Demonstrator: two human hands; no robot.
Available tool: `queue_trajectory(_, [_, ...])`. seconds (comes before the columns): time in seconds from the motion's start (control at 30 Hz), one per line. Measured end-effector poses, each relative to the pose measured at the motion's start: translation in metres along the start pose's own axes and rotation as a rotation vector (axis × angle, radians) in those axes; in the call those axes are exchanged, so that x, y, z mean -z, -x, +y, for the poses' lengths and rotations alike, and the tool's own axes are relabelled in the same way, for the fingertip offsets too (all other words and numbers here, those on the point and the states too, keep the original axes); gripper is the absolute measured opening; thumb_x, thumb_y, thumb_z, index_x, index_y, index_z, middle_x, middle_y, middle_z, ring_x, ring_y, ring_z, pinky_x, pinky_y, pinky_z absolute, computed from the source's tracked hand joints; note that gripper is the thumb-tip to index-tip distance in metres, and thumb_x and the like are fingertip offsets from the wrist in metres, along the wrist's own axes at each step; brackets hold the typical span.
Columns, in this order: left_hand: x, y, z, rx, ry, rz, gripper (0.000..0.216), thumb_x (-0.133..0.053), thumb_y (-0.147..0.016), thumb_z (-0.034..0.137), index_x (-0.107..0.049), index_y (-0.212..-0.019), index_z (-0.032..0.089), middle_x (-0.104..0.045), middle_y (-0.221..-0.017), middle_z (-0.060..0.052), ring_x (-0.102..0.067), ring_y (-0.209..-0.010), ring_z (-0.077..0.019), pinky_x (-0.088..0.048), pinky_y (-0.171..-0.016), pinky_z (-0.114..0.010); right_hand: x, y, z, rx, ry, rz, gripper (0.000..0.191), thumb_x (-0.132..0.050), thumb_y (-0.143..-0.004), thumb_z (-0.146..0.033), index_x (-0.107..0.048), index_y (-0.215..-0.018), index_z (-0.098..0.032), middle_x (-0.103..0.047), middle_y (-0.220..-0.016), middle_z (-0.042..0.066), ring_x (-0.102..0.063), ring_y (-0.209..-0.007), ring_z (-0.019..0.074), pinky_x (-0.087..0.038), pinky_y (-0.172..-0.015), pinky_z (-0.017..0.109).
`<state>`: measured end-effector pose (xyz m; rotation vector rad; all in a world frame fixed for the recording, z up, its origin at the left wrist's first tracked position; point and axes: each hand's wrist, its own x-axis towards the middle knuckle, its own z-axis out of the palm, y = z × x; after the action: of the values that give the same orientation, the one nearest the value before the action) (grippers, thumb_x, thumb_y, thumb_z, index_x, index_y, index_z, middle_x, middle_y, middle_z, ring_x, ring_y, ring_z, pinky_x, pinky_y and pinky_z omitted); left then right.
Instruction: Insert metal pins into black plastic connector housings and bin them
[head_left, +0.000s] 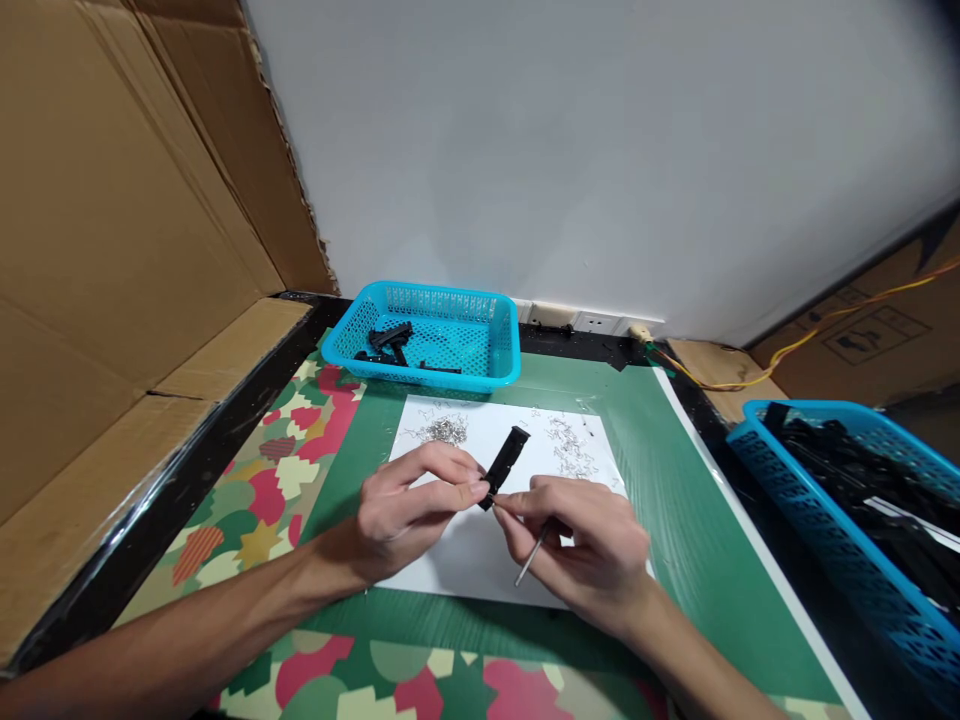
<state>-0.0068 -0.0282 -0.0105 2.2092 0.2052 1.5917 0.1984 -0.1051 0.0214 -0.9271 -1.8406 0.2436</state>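
Note:
My left hand pinches the near end of a narrow black plastic strip that points away over a white sheet of paper. My right hand is closed round a thin metal tool and its fingertips meet the strip's near end beside my left fingers. Two heaps of tiny metal pins lie on the paper, one at the far left and one at the far right.
A small blue basket with a few black parts stands at the back. A larger blue basket full of black strips is at the right. Cardboard walls rise on the left. Wires and sockets run along the back right.

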Motion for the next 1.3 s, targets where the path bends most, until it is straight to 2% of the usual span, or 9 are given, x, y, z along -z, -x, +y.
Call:
queue_trajectory(0.3, [0.006, 0.003, 0.0, -0.029, -0.024, -0.06, 0.034, -0.071, -0.096, -0.002, -0.077, -0.124, 0.016, -0.074, -0.102, -0.01, -0.079, -0.104, -0.025, -0.071, -0.084, -0.036, -0.002, 0.002, -0.002, -0.004, -0.036, -0.003, 0.017, -0.068, -0.095, -0.003, -0.07, -0.096, -0.02, -0.059, -0.063, -0.004, -0.041, -0.049, 0.0093, -0.031, -0.048, 0.026])
queue_trajectory(0.43, [0.008, 0.006, -0.001, -0.039, -0.015, -0.086, 0.038, -0.071, -0.094, -0.006, -0.076, -0.127, 0.014, -0.072, -0.107, -0.012, -0.078, -0.108, -0.0258, -0.071, -0.088, -0.037, -0.002, 0.003, -0.004, 0.016, -0.045, -0.016, 0.022, -0.062, -0.095, 0.0, -0.066, -0.097, -0.021, -0.053, -0.063, -0.005, -0.04, -0.049, 0.0101, -0.031, -0.05, 0.027])
queue_trajectory(0.57, [0.008, 0.006, -0.001, -0.016, -0.008, -0.101, 0.04, -0.07, -0.096, -0.004, -0.075, -0.13, 0.017, -0.073, -0.108, -0.011, -0.078, -0.108, -0.0254, -0.071, -0.09, -0.037, -0.002, 0.003, -0.002, 0.049, -0.002, -0.034, 0.025, -0.056, -0.096, 0.001, -0.066, -0.099, -0.021, -0.051, -0.062, -0.004, -0.042, -0.049, 0.0114, -0.029, -0.048, 0.029])
queue_trajectory(0.73, [0.004, 0.0, 0.001, -0.013, -0.016, -0.043, 0.024, -0.072, -0.097, 0.0, -0.078, -0.115, 0.015, -0.074, -0.101, -0.009, -0.08, -0.101, -0.0232, -0.072, -0.084, -0.034, -0.001, 0.005, 0.006, 0.093, 0.075, -0.023, 0.022, -0.061, -0.098, -0.001, -0.07, -0.104, -0.02, -0.054, -0.06, -0.005, -0.044, -0.045, 0.0109, -0.027, -0.047, 0.03])
queue_trajectory(0.9, [-0.005, -0.002, 0.001, 0.031, -0.007, 0.061, 0.019, -0.076, -0.094, 0.0, -0.078, -0.104, 0.016, -0.076, -0.099, -0.007, -0.081, -0.094, -0.0206, -0.071, -0.079, -0.032, 0.003, 0.007, 0.009, 0.087, 0.153, -0.059, 0.017, -0.07, -0.103, -0.013, -0.072, -0.118, -0.021, -0.065, -0.065, -0.003, -0.052, -0.048, 0.0112, -0.042, -0.05, 0.027])
queue_trajectory(1.0, [-0.008, -0.002, 0.0, 0.054, 0.012, 0.099, 0.02, -0.077, -0.093, 0.0, -0.078, -0.104, 0.016, -0.077, -0.098, -0.008, -0.081, -0.091, -0.0203, -0.07, -0.077, -0.031, 0.007, 0.007, 0.01, 0.081, 0.205, -0.045, 0.025, -0.076, -0.102, -0.021, -0.071, -0.126, -0.022, -0.065, -0.065, -0.005, -0.054, -0.049, 0.0115, -0.047, -0.054, 0.027])
queue_trajectory(1.1, [-0.008, -0.001, -0.002, 0.109, 0.032, 0.088, 0.021, -0.08, -0.092, 0.001, -0.079, -0.106, 0.016, -0.079, -0.1, -0.009, -0.08, -0.093, -0.0207, -0.069, -0.079, -0.032, 0.013, 0.004, 0.014, 0.123, 0.25, -0.056, 0.031, -0.075, -0.102, -0.016, -0.069, -0.132, -0.021, -0.062, -0.064, -0.006, -0.052, -0.05, 0.0115, -0.045, -0.054, 0.027])
queue_trajectory(1.3, [-0.006, -0.002, -0.003, 0.267, 0.032, 0.029, 0.024, -0.083, -0.093, 0.007, -0.08, -0.114, 0.017, -0.081, -0.099, -0.008, -0.077, -0.092, -0.0193, -0.064, -0.079, -0.031, 0.021, 0.003, 0.03, 0.191, 0.35, -0.052, 0.023, -0.07, -0.102, -0.012, -0.073, -0.123, -0.022, -0.06, -0.062, -0.005, -0.05, -0.048, 0.0116, -0.036, -0.051, 0.028])
